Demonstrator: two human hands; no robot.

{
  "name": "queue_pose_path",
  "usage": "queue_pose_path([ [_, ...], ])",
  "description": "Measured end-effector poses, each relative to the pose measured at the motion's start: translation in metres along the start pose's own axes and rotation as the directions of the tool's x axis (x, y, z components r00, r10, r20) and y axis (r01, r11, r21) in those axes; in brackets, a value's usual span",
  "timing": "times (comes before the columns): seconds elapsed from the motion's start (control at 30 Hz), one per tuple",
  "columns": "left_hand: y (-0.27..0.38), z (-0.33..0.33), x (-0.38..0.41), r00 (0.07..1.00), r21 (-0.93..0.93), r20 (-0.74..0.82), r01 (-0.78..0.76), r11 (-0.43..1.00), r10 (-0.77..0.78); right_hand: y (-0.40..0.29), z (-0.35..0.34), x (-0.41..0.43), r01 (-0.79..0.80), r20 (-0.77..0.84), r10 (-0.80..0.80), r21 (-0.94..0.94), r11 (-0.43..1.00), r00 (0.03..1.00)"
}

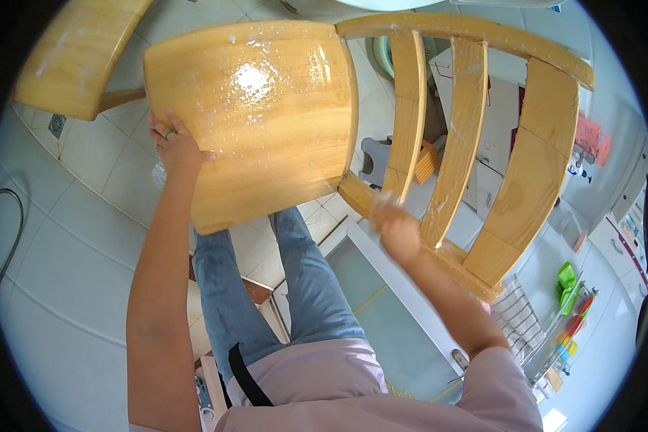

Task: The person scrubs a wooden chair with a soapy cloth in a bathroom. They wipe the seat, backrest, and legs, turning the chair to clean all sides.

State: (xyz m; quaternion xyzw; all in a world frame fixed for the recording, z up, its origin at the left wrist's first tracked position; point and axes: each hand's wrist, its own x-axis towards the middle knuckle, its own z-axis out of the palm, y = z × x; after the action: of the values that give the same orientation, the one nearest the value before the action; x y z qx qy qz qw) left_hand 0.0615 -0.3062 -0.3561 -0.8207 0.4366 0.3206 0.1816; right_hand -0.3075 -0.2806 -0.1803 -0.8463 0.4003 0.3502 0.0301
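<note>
A wooden chair lies before me with its wet, glossy seat (281,140) facing up and suds and drops on it. My left hand (178,146) rests on the seat's left edge, fingers spread, a ring on one finger. The slatted wooden backrest (451,135) extends to the right, with foam streaks along its slats. Blurred by motion, my right hand (398,232) is closed at the backrest's lower rail (356,195). A pale object (383,208) shows at its fingers, too smeared to name.
Another wooden chair part (83,59) stands at upper left, near a floor drain (57,125). Beyond the slats are a grey plastic stool (375,159) and a pale green basin (382,56). A metal shower hose (16,227) hangs at left; a glazed door (378,291) is at lower right.
</note>
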Motion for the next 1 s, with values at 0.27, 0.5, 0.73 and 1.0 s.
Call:
queue_pose_path([
  [0.27,-0.001,0.001,0.003,1.0,0.006,0.001,0.014,1.0,-0.014,0.0,-0.004,0.01,0.06,-0.009,-0.059,0.105,0.993,0.998],
  [0.5,-0.001,-0.002,-0.001,1.0,-0.009,-0.014,-0.007,1.0,0.007,0.006,-0.015,0.023,-0.011,-0.072,0.019,0.1,0.995,0.997],
  [0.73,-0.001,-0.001,0.0,1.0,-0.018,0.012,0.003,1.0,-0.003,0.017,-0.031,0.035,-0.031,-0.085,0.044,0.149,0.988,0.995],
  [1.0,-0.002,0.0,0.003,0.999,-0.032,0.035,0.018,0.999,-0.017,-0.04,0.016,0.007,-0.152,-0.062,0.173,0.257,0.954,0.983],
])
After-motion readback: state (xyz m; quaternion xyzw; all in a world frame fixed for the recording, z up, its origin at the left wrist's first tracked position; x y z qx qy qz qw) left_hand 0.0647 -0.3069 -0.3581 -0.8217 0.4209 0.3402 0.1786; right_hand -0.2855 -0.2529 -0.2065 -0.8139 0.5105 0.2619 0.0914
